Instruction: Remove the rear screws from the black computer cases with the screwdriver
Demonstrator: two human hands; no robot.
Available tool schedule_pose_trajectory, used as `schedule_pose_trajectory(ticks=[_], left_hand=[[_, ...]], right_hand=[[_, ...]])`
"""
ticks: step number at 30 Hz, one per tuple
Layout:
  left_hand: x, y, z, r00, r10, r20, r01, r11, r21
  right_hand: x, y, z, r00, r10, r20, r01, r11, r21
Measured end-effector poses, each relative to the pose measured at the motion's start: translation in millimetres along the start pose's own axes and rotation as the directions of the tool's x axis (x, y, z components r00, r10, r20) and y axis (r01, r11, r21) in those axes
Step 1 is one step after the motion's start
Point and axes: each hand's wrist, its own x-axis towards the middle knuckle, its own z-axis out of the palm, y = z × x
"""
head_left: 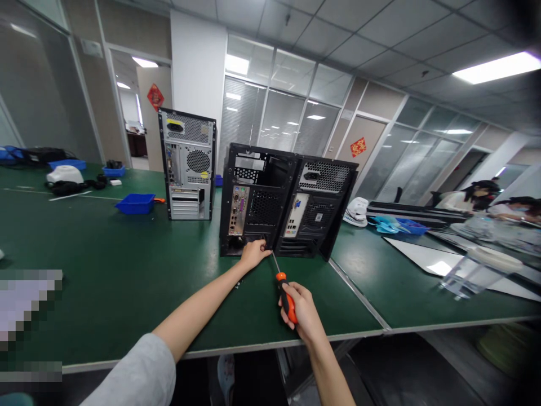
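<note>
Two black computer cases stand side by side at the centre of the frame, backs to the viewer, on a green surface point(181, 310). Left black case point(262, 206): a dark gap at its upper right, port panel point(237, 210) down its left side. Right black case point(318, 216): power socket near the top, pale port panel below. Left hand point(255, 254), just below centre, has fingers bent at the bottom of the left black case; cannot tell whether they pinch anything. Right hand point(303, 309), lower centre, wraps the orange-and-black handle of a screwdriver point(284, 287), fingers curled round it; shaft slants up and left, its tip close by the left hand. Grey computer case point(189, 169) upright left of centre, apart from the black pair; blue tray point(136, 204) beside it, further left. Clear container point(479, 276) at lower right. People point(473, 197) along the right edge, blurred.
</note>
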Motion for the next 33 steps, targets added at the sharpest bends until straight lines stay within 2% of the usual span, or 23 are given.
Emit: schedule_pose_trajectory(ticks=[15, 23, 33], left_hand=[[-0.4, 0.7, -1.6, 1.0, 0.001, 0.007, 0.0, 1.0, -0.018], [0.6, -0.3, -0.6, 1.0, 0.001, 0.005, -0.001, 1.0, -0.021], [0.5, -0.8, -0.7, 1.0, -0.004, 0.007, 0.005, 1.0, -0.026]], right_hand=[[-1.6, 3.2, 3.4, 0.996, 0.063, 0.057, -0.08, 0.922, 0.38], [0.2, 6.6, 2.1, 0.973, 0.122, 0.196, -0.211, 0.814, 0.542], [-1.3, 4.5, -1.1, 0.933, 0.173, 0.315, -0.344, 0.684, 0.643]])
